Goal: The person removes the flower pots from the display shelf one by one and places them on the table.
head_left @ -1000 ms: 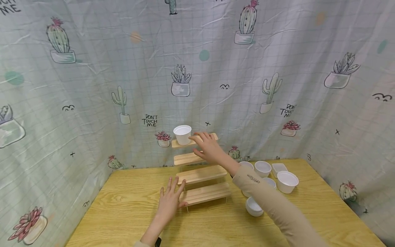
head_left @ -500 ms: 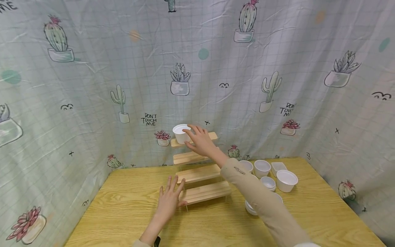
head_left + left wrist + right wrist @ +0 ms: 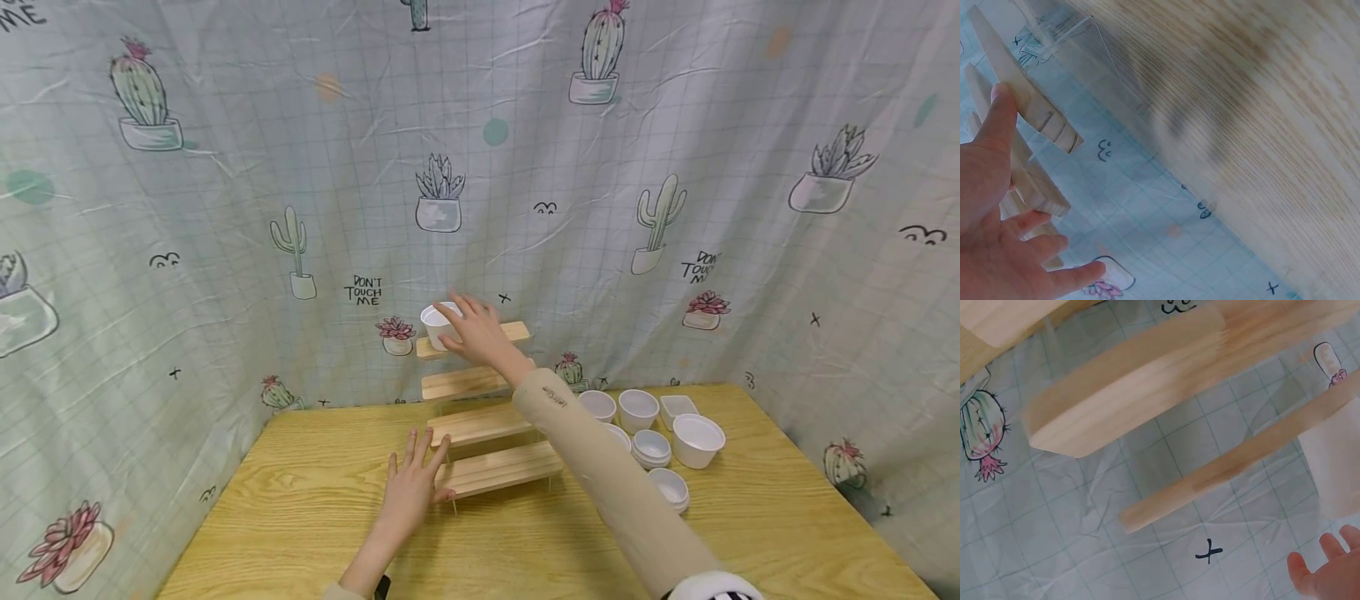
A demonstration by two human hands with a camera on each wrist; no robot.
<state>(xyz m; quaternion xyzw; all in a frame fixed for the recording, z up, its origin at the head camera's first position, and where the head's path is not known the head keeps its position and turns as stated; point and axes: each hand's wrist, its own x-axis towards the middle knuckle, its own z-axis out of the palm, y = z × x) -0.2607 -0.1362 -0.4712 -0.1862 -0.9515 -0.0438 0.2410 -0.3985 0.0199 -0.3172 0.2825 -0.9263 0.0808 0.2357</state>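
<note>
A white plastic cup (image 3: 438, 331) stands at the left end of the top board of a four-step wooden shelf stand (image 3: 495, 471). Over the cup's right side reaches my right hand (image 3: 483, 337), its fingers spread and fingertips right at the rim. In the right wrist view a few fingertips (image 3: 1300, 572) show just past the cup (image 3: 1335, 456). My left hand (image 3: 408, 492) touches the stand's left end with fingers spread; in the left wrist view its thumb (image 3: 1000, 112) lies against a board (image 3: 1035, 100).
Several white cups and bowls stand on the wooden table (image 3: 315, 500) right of the stand, among them a large cup (image 3: 697, 440), a square dish (image 3: 678, 406) and stacked bowls (image 3: 651, 448). A cactus-print curtain (image 3: 337, 167) hangs behind and along both sides.
My right hand has moved left from beside the cup to over its rim, the forearm following. The cup stays in place. My left hand has not moved.
</note>
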